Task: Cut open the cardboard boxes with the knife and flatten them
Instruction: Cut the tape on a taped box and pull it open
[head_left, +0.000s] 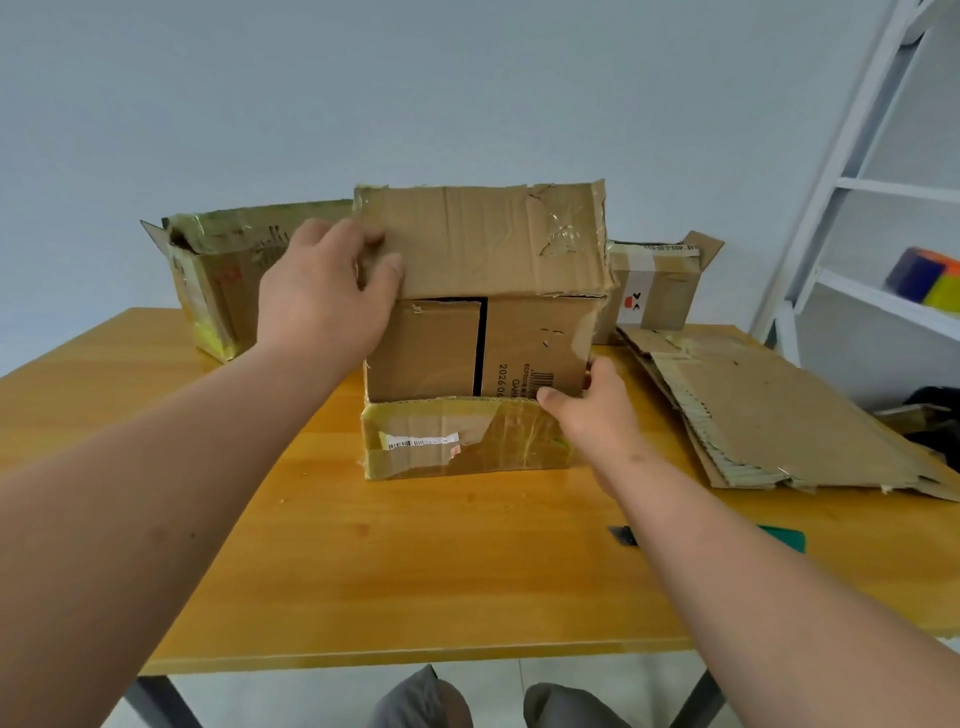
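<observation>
Orange-brown wood surface (415, 571) carries everything. Nearest item: the knife (784, 538), green handle and dark blade tip showing either side of the right forearm, lying flat and untouched. Judgement: set down within reach so both hands are free for the cardboard.

Mid-surface: the box in work (535, 353), on its side, open end toward the camera. Inner flaps nearly closed, a dark gap between them. Lower flap (457, 441), glossy with yellowed tape, lies flat on the surface; upper flap (483, 239) stands up.

Left hand (327, 291): fingers curled round the left edge of the upper flap, thumb on its front face. Likely holding the flap up and steadying the box. Right hand (587, 415): thumb on the right inner flap's lower corner, fingers curled behind the box's right edge, gripping it. Probably bracing to pull the walls apart or turn the box.

Right of it: flattened cardboard stack (779, 415), finished pieces kept aside.

Far edge: two more boxes still standing, a large taped one (223, 280) at left, a smaller one (654, 291) behind right. White shelving (852, 182) beyond.
</observation>
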